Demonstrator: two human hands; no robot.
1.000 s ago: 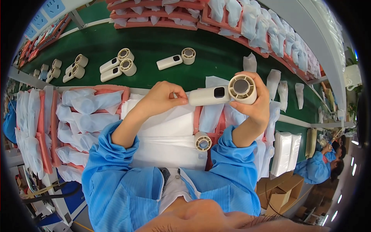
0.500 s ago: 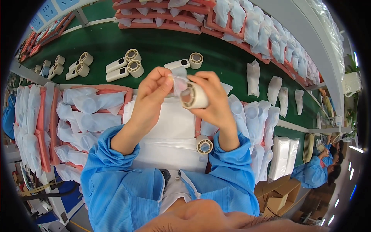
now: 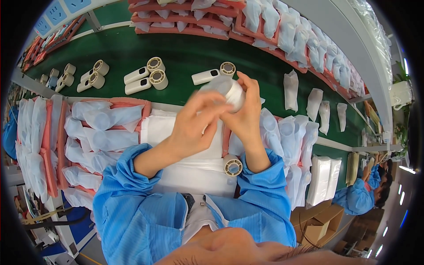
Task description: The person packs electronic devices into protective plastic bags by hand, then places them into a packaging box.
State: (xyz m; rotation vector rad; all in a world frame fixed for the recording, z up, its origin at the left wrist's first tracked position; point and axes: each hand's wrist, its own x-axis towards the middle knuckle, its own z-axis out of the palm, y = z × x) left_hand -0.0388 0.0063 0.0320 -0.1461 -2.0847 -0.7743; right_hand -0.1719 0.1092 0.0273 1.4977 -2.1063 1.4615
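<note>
My right hand [image 3: 245,108] holds a white hair dryer [image 3: 237,98] by its round head, above the workbench. A translucent film or cover [image 3: 221,84] shows at the head's far-left end; blur hides its exact shape. Close beside it is my left hand [image 3: 194,123], its fingers apart and smeared by motion. Whether those fingertips touch the dryer I cannot tell. Below my hands lies a stack of white sleeves [image 3: 194,174]. Another dryer head [image 3: 232,165] rests at the stack's right edge, round end up.
Several uncovered dryers [image 3: 143,79] lie on the green conveyor [image 3: 185,53], with wrapped ones [image 3: 290,90] farther right. Pink foam trays [image 3: 60,145] of wrapped dryers flank the stack, and more trays [image 3: 181,29] are piled behind. Another person [image 3: 357,194] works at far right.
The dryer has tilted and moved up and right in my right hand. My left hand has left its pinch on the film and swung right, fingers spread. Dryers on the conveyor have shifted slightly right.
</note>
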